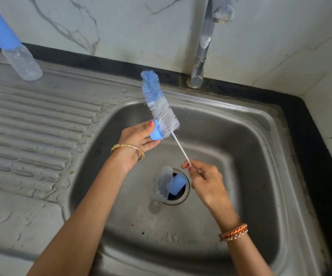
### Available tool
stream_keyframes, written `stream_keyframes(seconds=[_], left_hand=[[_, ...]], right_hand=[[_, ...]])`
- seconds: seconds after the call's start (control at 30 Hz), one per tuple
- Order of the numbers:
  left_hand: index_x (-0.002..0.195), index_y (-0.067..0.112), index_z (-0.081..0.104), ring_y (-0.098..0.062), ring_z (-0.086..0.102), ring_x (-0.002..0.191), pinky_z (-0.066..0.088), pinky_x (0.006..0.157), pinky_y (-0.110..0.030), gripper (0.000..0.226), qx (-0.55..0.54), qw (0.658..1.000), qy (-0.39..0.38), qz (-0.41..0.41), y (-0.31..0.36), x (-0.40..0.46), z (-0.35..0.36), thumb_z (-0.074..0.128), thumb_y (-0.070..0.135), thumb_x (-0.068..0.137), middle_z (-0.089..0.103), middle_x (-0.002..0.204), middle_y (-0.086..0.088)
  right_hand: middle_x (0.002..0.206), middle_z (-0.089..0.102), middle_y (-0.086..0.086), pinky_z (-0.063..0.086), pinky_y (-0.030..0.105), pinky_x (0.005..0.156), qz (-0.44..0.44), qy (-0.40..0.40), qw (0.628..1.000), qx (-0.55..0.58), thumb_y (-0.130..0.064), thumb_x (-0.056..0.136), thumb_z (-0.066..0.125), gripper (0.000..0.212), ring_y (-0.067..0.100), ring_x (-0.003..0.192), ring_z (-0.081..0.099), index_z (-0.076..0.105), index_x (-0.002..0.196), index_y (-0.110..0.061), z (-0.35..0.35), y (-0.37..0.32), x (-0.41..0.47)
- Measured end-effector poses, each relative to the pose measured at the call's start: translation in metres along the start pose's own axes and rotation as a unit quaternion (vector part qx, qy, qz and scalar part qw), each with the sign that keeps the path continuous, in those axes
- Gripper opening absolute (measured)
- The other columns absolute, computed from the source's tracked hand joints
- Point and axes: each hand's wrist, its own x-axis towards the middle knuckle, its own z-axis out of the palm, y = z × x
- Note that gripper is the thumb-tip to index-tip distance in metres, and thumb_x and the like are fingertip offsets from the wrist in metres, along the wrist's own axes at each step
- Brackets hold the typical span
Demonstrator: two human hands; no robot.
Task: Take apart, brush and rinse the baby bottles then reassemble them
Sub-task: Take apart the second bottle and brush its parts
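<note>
Your left hand (136,140) grips a blue bottle ring (156,133) above the sink (250,136). Your right hand (205,179) pinches the wire handle of the bottle brush (161,105); its bristles touch the ring just beyond your left fingertips. Below both grips, a clear bottle (162,184) and blue cap (179,184) lie over the drain.

your left hand (136,139) holds a blue collar (155,134) mid-frame; your right hand (206,179) pinches the bottle brush (160,105) handle over the sink (256,156).
</note>
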Motion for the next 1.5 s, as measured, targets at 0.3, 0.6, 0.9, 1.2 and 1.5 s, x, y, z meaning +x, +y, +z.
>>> stream_keyframes(seconds=[0.3, 0.6, 0.9, 1.2, 1.5], left_hand=[[0.103, 0.015, 0.066, -0.013, 0.057, 0.074, 0.049, 0.064, -0.013, 0.028, 0.254, 0.966, 0.038, 0.012, -0.012, 0.01, -0.013, 0.068, 0.001, 0.079, 0.058, 0.082, 0.003], [0.106, 0.016, 0.065, -0.029, 0.054, 0.107, 0.045, 0.092, -0.032, 0.042, 0.795, 0.601, -0.082, 0.017, -0.048, 0.014, -0.029, 0.08, 0.025, 0.069, 0.044, 0.12, -0.009], [0.125, 0.007, 0.043, -0.031, 0.051, 0.115, 0.045, 0.091, -0.037, 0.066, 0.848, 0.508, -0.12, -0.088, -0.074, 0.006, -0.04, 0.079, 0.025, 0.072, 0.04, 0.127, -0.01], [0.115, 0.009, 0.048, -0.029, 0.057, 0.106, 0.045, 0.082, -0.03, 0.059, 0.827, 0.546, -0.106, -0.084, -0.084, 0.014, -0.043, 0.08, 0.03, 0.07, 0.053, 0.121, -0.01], [0.121, 0.004, 0.05, -0.031, 0.056, 0.111, 0.045, 0.088, -0.033, 0.049, 0.872, 0.48, -0.085, -0.045, -0.06, 0.01, -0.027, 0.072, 0.011, 0.077, 0.054, 0.124, -0.013]], right_hand=[[0.052, 0.041, -0.009, 0.033, 0.026, 0.061, -0.02, 0.076, 0.995, -0.057, -0.02, 0.094, 0.046, 0.023, 0.017, 0.057, 0.04, 0.066, 0.101, -0.029, -0.006, -0.002, 0.002], [0.098, 0.066, 0.008, 0.038, 0.032, 0.069, -0.046, 0.029, 0.972, -0.227, -0.028, 0.097, 0.037, 0.027, 0.035, 0.093, 0.057, 0.057, 0.116, -0.03, -0.006, -0.009, -0.005], [0.102, 0.065, 0.01, 0.034, 0.031, 0.068, -0.063, 0.01, 0.968, -0.241, -0.028, 0.098, 0.037, 0.027, 0.036, 0.095, 0.057, 0.056, 0.117, -0.028, 0.002, -0.014, -0.006], [0.099, 0.065, 0.011, 0.037, 0.032, 0.07, -0.061, 0.021, 0.97, -0.233, -0.027, 0.097, 0.038, 0.027, 0.036, 0.093, 0.058, 0.059, 0.114, -0.025, -0.003, -0.008, -0.001], [0.079, 0.058, 0.008, 0.037, 0.031, 0.066, -0.068, 0.037, 0.975, -0.209, -0.029, 0.094, 0.037, 0.027, 0.035, 0.079, 0.054, 0.061, 0.092, -0.017, -0.003, -0.008, -0.002]])
